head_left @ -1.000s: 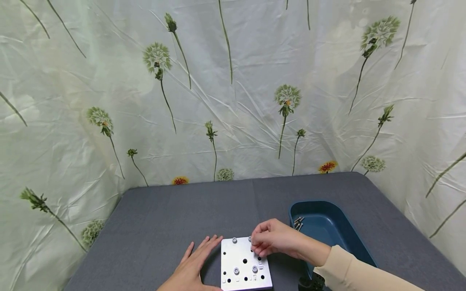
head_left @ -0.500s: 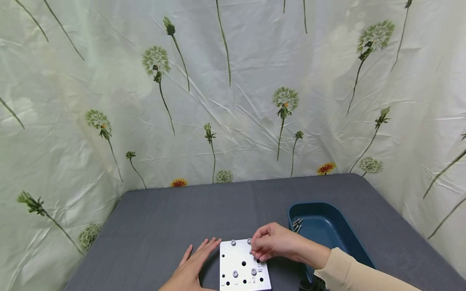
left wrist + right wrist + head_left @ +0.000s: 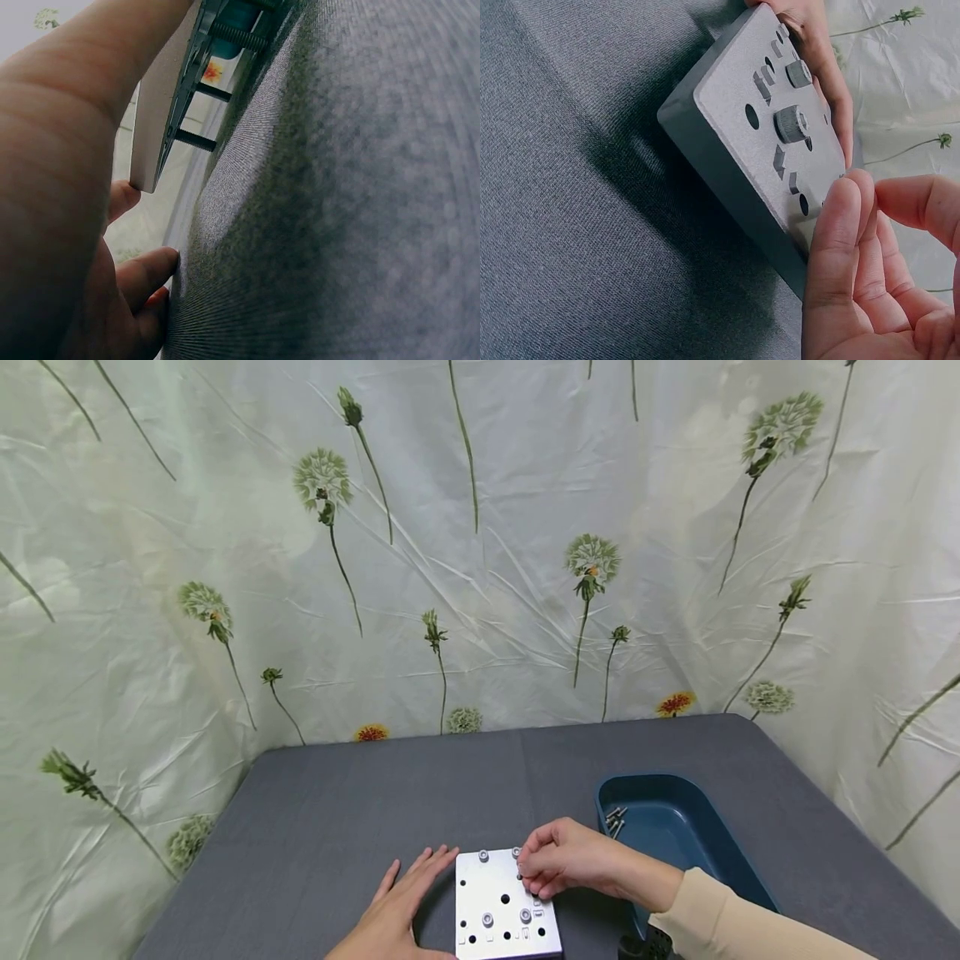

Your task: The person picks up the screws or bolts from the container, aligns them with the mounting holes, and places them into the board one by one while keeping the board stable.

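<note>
A silver metal plate (image 3: 480, 893) with dark holes lies in front of me, several socket-head screws (image 3: 525, 916) standing in it. In the left wrist view, threaded screw shanks (image 3: 196, 140) stick out below the plate. My left hand (image 3: 397, 910) lies along the plate's left side with fingers spread, a fingertip touching its edge. Over the plate's far right part, my right hand (image 3: 562, 860) pinches a small screw between thumb and fingers beside a hole. The fingers hide nearly all of that screw. In the right wrist view, the fingertips (image 3: 845, 196) are pressed together just above the plate.
A dark blue tray (image 3: 667, 781) stands right of the plate, under the right forearm. Several loose screws (image 3: 616, 821) lie in its left corner. Grey cloth (image 3: 390, 802) covers the table. A flower-patterned curtain (image 3: 495, 568) hangs behind.
The right hand stays over the same part of the plate, its fingers moving only slightly. The thin screw shank seen below them half a second ago is now mostly hidden. The left hand keeps its place.
</note>
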Demonstrator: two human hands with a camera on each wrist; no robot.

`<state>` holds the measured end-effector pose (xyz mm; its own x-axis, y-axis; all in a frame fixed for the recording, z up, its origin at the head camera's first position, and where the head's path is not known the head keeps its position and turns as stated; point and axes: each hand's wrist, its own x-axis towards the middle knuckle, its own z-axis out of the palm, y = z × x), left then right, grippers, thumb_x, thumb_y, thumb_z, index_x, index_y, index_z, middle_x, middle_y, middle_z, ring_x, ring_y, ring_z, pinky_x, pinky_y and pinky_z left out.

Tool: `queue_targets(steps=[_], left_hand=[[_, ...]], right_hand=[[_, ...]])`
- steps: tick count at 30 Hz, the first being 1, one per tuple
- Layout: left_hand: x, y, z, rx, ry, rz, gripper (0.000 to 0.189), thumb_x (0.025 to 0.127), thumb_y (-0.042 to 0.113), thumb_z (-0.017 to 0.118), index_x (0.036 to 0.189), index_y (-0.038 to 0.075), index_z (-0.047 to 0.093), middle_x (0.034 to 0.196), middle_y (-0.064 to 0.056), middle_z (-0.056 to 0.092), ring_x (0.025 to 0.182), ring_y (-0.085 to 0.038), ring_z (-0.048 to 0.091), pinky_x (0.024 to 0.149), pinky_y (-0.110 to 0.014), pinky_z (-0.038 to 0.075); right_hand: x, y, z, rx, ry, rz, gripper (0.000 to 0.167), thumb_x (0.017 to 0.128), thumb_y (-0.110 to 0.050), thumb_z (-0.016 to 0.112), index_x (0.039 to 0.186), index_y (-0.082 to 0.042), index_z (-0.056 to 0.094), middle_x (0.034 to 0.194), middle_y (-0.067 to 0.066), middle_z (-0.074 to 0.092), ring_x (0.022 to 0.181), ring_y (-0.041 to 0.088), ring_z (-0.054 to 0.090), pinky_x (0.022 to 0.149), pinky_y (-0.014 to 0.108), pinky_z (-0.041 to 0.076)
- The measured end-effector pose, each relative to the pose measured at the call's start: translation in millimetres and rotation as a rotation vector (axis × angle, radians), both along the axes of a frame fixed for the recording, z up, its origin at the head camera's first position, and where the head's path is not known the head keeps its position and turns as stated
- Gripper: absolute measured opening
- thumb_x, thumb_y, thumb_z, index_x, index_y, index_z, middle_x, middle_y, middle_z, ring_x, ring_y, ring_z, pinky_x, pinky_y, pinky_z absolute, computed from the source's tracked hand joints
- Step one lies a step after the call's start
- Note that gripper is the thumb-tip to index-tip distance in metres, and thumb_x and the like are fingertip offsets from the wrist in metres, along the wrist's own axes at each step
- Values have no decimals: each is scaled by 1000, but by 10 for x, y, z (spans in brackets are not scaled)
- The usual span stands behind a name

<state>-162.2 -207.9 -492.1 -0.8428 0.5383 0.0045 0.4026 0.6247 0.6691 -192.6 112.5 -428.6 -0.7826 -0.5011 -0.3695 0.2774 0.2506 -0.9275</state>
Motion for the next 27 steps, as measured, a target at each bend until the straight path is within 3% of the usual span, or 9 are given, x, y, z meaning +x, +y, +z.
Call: queue_targets(steps=[10, 27], left_hand=[[-25, 13, -20, -5, -50, 24, 106, 80, 70, 84, 168, 49, 28, 175, 1, 37, 162, -42, 34, 122, -83, 16], [-21, 14, -35, -15, -14, 14, 107, 81, 72, 83, 169, 48, 28, 175, -1, 38, 161, -44, 35, 118, -87, 18]], right_hand=[[-11, 2, -10, 0, -4, 13, 16, 99, -9, 70, 110, 3, 72, 83, 1, 72, 69, 6, 65, 65, 18, 60], [11, -1, 11, 19, 2, 7, 15, 98, -9, 71, 108, 2, 73, 82, 2, 72, 68, 6, 65, 65, 17, 60]])
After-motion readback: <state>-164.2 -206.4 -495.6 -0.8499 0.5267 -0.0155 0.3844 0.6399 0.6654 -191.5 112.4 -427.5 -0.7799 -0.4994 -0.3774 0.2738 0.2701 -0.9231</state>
